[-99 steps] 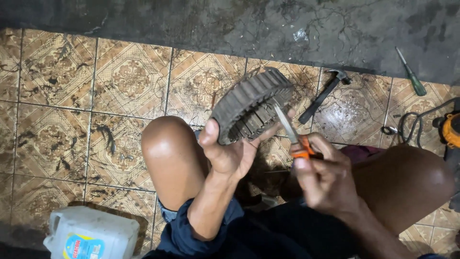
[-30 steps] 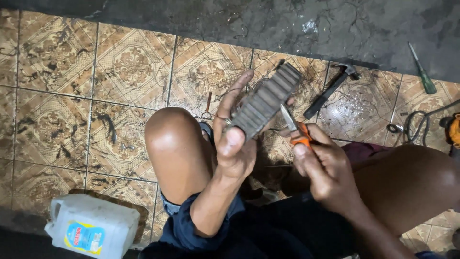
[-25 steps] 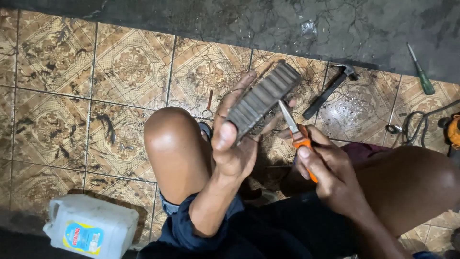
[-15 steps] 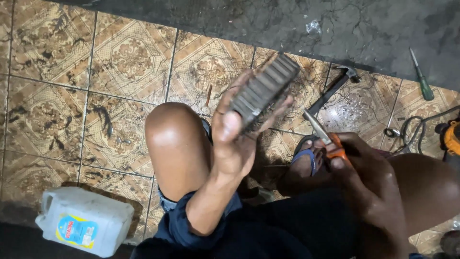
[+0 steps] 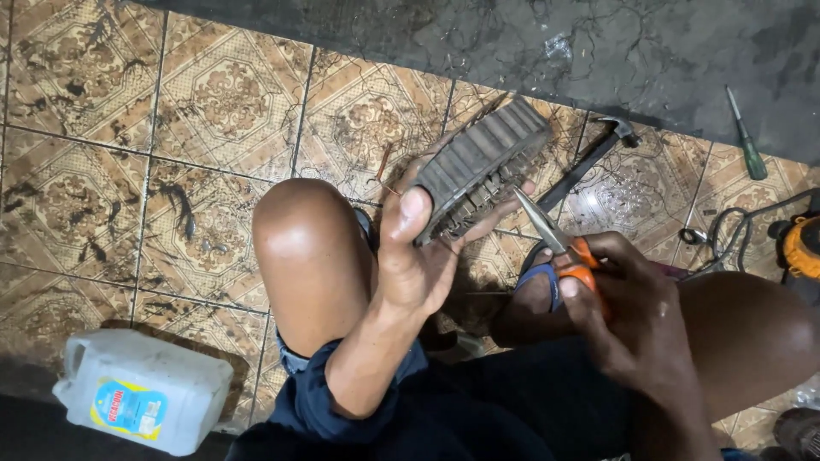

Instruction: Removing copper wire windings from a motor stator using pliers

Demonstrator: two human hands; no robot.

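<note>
The left hand (image 5: 418, 256) grips a dark ribbed ring (image 5: 483, 175), thumb on its near edge, fingers behind it. The right hand (image 5: 632, 316) holds orange-handled scissors (image 5: 555, 243), their closed tip just beside the ring's lower edge. Both are above bare knees. On the tiled floor (image 5: 128, 128) lie a hammer (image 5: 589, 158), a green screwdriver (image 5: 745, 137) and a white jug (image 5: 141, 401)
</note>
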